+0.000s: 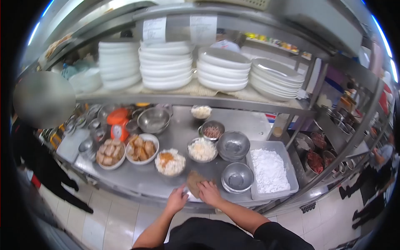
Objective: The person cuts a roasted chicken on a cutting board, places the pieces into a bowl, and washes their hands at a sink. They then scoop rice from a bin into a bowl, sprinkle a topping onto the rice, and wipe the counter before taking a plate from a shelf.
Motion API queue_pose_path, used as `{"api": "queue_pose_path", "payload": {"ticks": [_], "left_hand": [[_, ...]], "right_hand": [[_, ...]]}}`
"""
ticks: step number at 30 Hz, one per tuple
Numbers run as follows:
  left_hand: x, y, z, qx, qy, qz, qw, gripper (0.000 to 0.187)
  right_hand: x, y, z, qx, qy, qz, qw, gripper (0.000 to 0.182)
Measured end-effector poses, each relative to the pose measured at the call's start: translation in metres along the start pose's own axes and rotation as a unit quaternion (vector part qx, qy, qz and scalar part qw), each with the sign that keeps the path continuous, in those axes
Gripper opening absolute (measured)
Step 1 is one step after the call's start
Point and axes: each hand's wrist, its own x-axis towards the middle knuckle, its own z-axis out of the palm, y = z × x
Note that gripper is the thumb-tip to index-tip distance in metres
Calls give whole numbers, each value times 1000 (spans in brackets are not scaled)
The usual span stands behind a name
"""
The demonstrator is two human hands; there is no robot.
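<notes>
At the front edge of the steel table (143, 177) lies a brown, limp piece that looks like a cloth (194, 182). My right hand (209, 193) rests on it with the fingers bent and pressing into it. Just left of it, my left hand (178, 199) has its fingers curled near the cloth's edge, by a small whitish patch; what they hold is too small to tell. Beyond my hands stand a bowl of white food with orange powder (170, 163), a bowl of white shreds (202, 149) and a metal bowl (237, 177).
On the right is a plastic tub (295, 175) of white powder (270, 171). Bowls of browned chunks (142, 148), an orange scale (118, 125) and more metal bowls (233, 146) stand farther back. Stacked white plates (166, 66) fill the overhead shelf. A person (39, 150) stands at left.
</notes>
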Motion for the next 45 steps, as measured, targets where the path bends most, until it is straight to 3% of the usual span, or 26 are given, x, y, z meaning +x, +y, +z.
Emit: {"api": "queue_pose_path", "payload": {"ticks": [1, 4, 8, 11, 21, 24, 27, 28, 31, 33, 35, 36, 37, 41, 42, 45], "left_hand": [[7, 5, 12, 17, -43, 11, 999, 60], [18, 13, 49, 119, -9, 48, 992, 44], [1, 21, 50, 94, 36, 16, 995, 37], [-11, 8, 53, 95, 38, 51, 993, 39], [-16, 11, 34, 77, -59, 6, 995, 53], [-8, -15, 35, 97, -38, 96, 990, 52], [9, 17, -10, 107, -190, 46, 975, 56], [17, 27, -30, 64, -184, 49, 980, 51], [53, 55, -102, -30, -74, 81, 994, 41], [85, 58, -151, -23, 4, 62, 998, 32], [126, 53, -198, 19, 124, 184, 975, 32], [148, 58, -218, 69, 247, 307, 916, 33], [168, 63, -237, 130, 303, 352, 876, 38], [222, 80, -277, 229, 342, 384, 826, 65], [227, 73, -278, 248, 326, 374, 832, 70], [254, 71, -277, 286, 312, 376, 824, 80]], "right_hand": [[0, -1, -4, -5, -25, 4, 1000, 56], [-1, -6, -14, -15, -64, -11, 998, 64], [-15, 5, -19, -32, -56, -75, 995, 70], [-18, 5, -20, -34, -58, -82, 994, 71], [-4, 1, -20, -31, -61, -41, 997, 80], [6, -1, -22, -39, -85, -13, 996, 81], [10, -4, -24, -56, -100, -1, 993, 81], [14, -2, -21, -56, -107, 9, 993, 79], [21, -5, -13, -61, -140, 46, 987, 76], [31, -14, -21, -78, -176, 69, 979, 76], [42, -25, -30, -104, -200, 102, 969, 71], [50, -31, -38, -130, -212, 117, 962, 69], [56, -40, -43, -151, -231, 128, 953, 67], [87, -83, -67, -52, -145, 127, 980, 55], [89, -84, -57, -36, -67, 85, 993, 51], [103, -92, -51, 21, -168, 155, 973, 55]]}}
